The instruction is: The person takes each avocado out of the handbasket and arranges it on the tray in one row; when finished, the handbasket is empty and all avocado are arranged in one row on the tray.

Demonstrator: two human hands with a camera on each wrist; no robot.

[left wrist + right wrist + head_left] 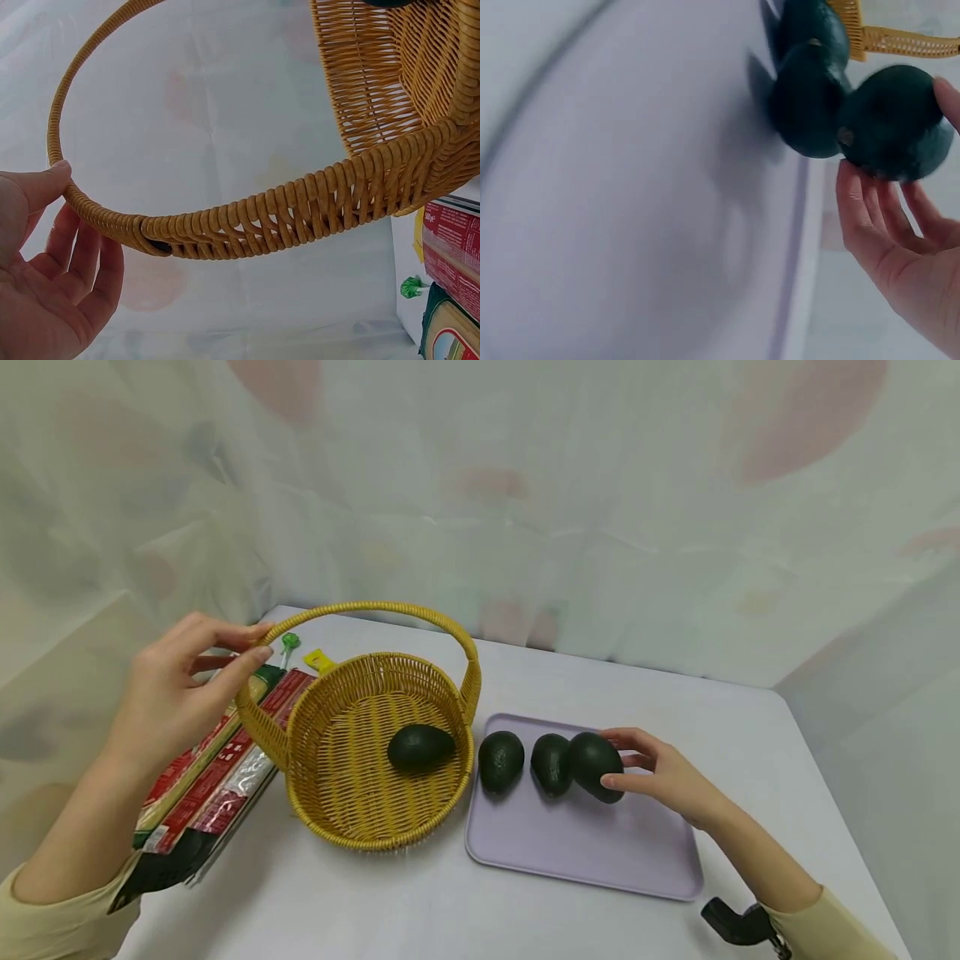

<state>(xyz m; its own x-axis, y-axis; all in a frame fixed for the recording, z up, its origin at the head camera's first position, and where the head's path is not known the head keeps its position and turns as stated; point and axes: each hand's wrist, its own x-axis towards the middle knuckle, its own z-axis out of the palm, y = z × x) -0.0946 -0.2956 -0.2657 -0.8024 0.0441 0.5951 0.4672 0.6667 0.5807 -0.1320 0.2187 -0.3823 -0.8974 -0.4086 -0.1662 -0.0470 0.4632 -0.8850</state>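
My right hand (667,777) sits at the three o'clock side of the lavender plastic tray (585,860), fingers (862,217) and thumb curled around the rightmost dark green avocado (595,766). In the right wrist view that fruit looks tipped and pressed against the middle avocado (551,763), which sits just beside a third avocado (501,761) at the tray's nine o'clock end. A fourth avocado (420,747) already lies on the floor of the round woven yellow wicker basket (375,760), which stands on the white table (525,677) touching the tray's left edge.

My left hand (180,693) is up at the basket's ten o'clock, thumb tip on the arched wicker handle (390,610) and the other fingers (82,262) loose and half spread behind it, not closed around it. That is a steadying touch, not a hold.

Risks as I judge them: my grip on the avocado is mostly fingertips on a smooth rounded skin, so it could slip and roll off the tray. Nudging the neighbour could set the other two rolling. With only a thumb on the handle, a bump could shove the basket into the red and green food packets (217,768) lying at its nine o'clock.
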